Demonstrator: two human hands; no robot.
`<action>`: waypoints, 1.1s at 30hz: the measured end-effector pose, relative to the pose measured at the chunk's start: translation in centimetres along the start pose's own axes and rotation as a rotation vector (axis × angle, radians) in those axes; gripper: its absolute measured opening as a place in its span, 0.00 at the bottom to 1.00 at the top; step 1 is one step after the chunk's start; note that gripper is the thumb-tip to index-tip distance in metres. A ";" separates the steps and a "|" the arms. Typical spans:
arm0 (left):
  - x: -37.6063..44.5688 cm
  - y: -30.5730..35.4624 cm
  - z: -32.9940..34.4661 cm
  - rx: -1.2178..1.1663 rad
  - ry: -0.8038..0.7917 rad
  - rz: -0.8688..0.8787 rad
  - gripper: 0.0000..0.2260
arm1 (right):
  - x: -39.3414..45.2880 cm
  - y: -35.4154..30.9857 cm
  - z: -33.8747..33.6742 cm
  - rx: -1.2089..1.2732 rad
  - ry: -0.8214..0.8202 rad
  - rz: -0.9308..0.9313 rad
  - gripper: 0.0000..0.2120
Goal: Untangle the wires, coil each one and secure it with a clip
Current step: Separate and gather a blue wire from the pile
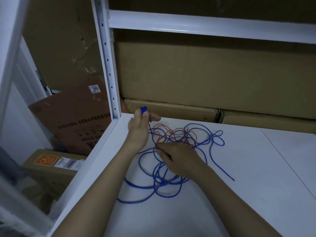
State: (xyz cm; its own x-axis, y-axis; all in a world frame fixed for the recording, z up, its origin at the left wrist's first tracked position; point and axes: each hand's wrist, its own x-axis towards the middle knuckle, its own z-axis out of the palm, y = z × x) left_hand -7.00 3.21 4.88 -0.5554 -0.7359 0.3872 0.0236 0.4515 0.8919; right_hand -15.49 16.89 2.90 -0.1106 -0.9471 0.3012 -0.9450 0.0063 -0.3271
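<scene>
Presently, findings as follows.

Landmark: white shelf upright [109, 72], the perforated steel post at the shelf's near-left corner; all positions are given from it.

Left hand: left hand [139, 129] just right of the post's foot, raised off the shelf board [256, 177], fingers curled round a small blue clip [143, 109] and pinching a strand of dark wire that runs down from it.

Right hand: right hand [177, 158] further right of the post and nearer the person, fingertips pinching a strand at the near edge of the tangle.

Wires: blue wire [153, 182] sprawls in loose loops right of and below the post's foot; red wire [171, 132] is knotted through its far part; one blue free end trails well to the right.

Step in hand: judged to be untangling, drawing one strand clear between the two hands.

Method advised: keep the strand taut but gentle; feed loops open with the right fingers and do not pull, since tension would likely tighten the red-and-blue knot. Trace from a free end.

Materials: wires thin, round, plastic-sheathed, springy, holding their curl; board smooth, matt white; post glossy painted metal.

Surroundings: brown cardboard boxes [205, 74], dull and fibrous, stacked behind the shelf.
</scene>
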 end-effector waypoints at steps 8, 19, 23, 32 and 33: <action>-3.6 -0.5 0.0 -0.171 -0.529 -0.137 0.18 | 1.4 1.8 -6.1 0.283 0.210 0.148 0.06; -1.8 3.2 0.4 -0.754 -0.059 -0.129 0.14 | 1.6 1.9 0.1 0.591 0.033 0.297 0.11; -1.6 0.7 0.6 -0.031 -0.029 0.173 0.13 | 0.9 0.7 0.6 0.454 -0.036 0.164 0.09; -2.6 -2.1 -0.9 0.220 -0.441 -0.139 0.15 | 2.0 6.1 -0.4 0.110 0.179 0.251 0.06; -2.4 -1.4 -1.0 0.033 -0.419 -0.177 0.16 | 2.3 7.2 -0.5 0.115 0.242 0.303 0.05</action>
State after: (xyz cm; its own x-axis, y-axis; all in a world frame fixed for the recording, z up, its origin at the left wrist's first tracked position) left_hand -4.85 3.82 2.92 -0.8372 -0.5384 0.0957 -0.1245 0.3581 0.9254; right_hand -22.67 14.87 1.67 -0.4613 -0.8049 0.3732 -0.8191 0.2247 -0.5278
